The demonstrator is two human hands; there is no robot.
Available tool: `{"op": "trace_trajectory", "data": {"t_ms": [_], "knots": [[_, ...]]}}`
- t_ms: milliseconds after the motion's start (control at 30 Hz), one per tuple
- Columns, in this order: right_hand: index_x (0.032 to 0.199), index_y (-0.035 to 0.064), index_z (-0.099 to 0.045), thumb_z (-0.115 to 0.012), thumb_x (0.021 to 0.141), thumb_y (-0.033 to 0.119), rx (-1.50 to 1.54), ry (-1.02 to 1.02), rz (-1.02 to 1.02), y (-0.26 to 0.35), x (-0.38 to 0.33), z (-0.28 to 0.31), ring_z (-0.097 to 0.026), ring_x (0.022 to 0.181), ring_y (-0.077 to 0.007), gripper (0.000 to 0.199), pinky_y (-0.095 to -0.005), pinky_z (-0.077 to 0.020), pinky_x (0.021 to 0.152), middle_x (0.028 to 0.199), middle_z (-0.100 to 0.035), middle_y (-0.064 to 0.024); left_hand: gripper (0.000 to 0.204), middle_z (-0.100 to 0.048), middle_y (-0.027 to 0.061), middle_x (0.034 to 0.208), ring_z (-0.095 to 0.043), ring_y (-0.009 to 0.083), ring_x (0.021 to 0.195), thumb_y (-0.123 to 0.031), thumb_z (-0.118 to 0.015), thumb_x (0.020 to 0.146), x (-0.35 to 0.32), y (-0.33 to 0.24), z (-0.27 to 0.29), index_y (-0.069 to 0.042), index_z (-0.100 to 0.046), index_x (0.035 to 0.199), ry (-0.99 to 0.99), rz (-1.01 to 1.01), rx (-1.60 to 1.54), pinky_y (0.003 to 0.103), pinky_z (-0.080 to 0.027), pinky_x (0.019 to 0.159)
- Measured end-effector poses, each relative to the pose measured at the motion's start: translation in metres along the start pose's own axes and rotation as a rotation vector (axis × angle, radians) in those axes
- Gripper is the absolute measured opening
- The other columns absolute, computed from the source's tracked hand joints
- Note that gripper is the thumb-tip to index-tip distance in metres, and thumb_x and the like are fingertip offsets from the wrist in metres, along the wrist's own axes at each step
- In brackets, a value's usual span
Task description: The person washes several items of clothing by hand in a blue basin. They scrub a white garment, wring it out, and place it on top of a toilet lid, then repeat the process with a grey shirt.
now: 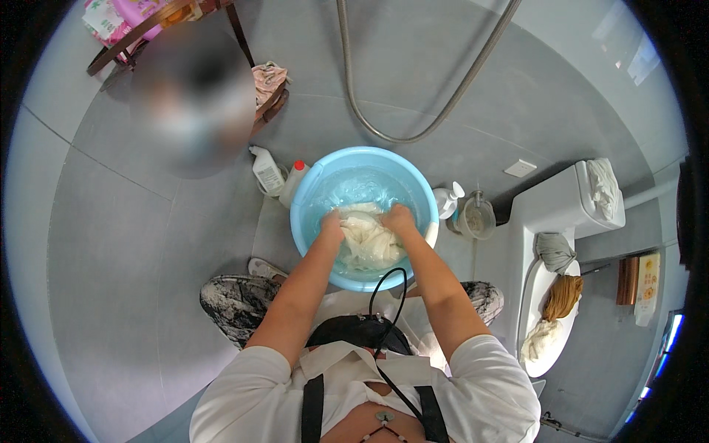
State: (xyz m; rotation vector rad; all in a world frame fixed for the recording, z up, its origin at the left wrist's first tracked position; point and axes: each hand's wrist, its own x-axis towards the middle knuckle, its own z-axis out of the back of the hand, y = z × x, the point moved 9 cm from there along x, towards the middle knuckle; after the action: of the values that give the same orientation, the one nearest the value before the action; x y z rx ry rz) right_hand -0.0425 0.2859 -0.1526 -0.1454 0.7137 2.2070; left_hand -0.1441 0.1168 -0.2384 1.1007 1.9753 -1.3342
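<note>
A light-blue round basin (314,171) of water stands on the floor between my knees. In it lies a wet cream-coloured cloth (369,241), bunched up and partly under the water. My left hand (332,223) grips the cloth's left side, and my right hand (399,220) has hold of its upper right. Both hands are down at the water, so some of the fingers are hidden. Whether the cloth is a garment cannot be made out.
White bottles (267,171) and a red-capped bottle (295,181) stand left of the basin. To its right are a white pump bottle (447,199) and a clear container (476,218). A toilet (528,317) carries several cloths. A metal shower hose (351,81) hangs ahead.
</note>
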Motion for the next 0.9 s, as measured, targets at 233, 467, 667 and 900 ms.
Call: {"op": "trace_trajectory", "data": {"t_ms": [233,467,667,900], "knots": [[0.107,0.004,-0.047,-0.06,0.073,0.008,1.123,0.19,-0.159,0.031,-0.009,0.002,-0.056,0.078,-0.0213,0.036,-0.0336,-0.0492,0.065,0.09,-0.057,-0.0115,0.037,-0.053,0.0123,0.106,-0.05,0.0303,0.098,-0.031,-0.04,0.087,-0.044,0.001,-0.064,-0.003,-0.048,0.108,0.345,0.207,-0.352,0.044,-0.039,0.088],[0.098,0.0084,-0.052,-0.064,0.074,0.013,0.919,0.178,0.479,0.111,-0.057,0.042,-0.054,0.08,-0.0154,0.028,-0.0281,-0.0455,0.067,0.094,-0.056,-0.0044,0.041,-0.052,0.0105,0.101,-0.051,0.026,0.091,-0.038,-0.031,0.09,-0.041,-0.021,-0.083,-0.005,-0.046,0.11,0.403,-0.005,-0.252,0.037,-0.041,0.083],[0.083,0.0036,-0.053,-0.05,0.081,0.034,0.389,-0.174,0.464,0.122,-0.073,0.062,-0.057,0.068,-0.0342,0.03,-0.0374,-0.0447,0.062,0.07,-0.057,-0.0203,0.04,-0.054,0.0074,0.095,-0.052,0.0217,0.085,-0.04,-0.03,0.09,-0.063,-0.02,-0.098,-0.006,-0.048,0.102,0.44,0.042,-0.259,0.034,-0.044,0.076],[0.078,0.0024,-0.055,-0.046,0.082,0.033,0.32,-0.376,0.232,0.074,-0.028,0.069,-0.054,0.064,-0.0397,0.032,-0.0435,-0.0411,0.058,0.066,-0.055,-0.023,0.036,-0.056,0.0091,0.091,-0.055,0.0238,0.08,-0.037,-0.037,0.088,-0.079,0.007,-0.107,-0.006,-0.049,0.1,0.327,0.084,-0.184,0.039,-0.046,0.07]]}}
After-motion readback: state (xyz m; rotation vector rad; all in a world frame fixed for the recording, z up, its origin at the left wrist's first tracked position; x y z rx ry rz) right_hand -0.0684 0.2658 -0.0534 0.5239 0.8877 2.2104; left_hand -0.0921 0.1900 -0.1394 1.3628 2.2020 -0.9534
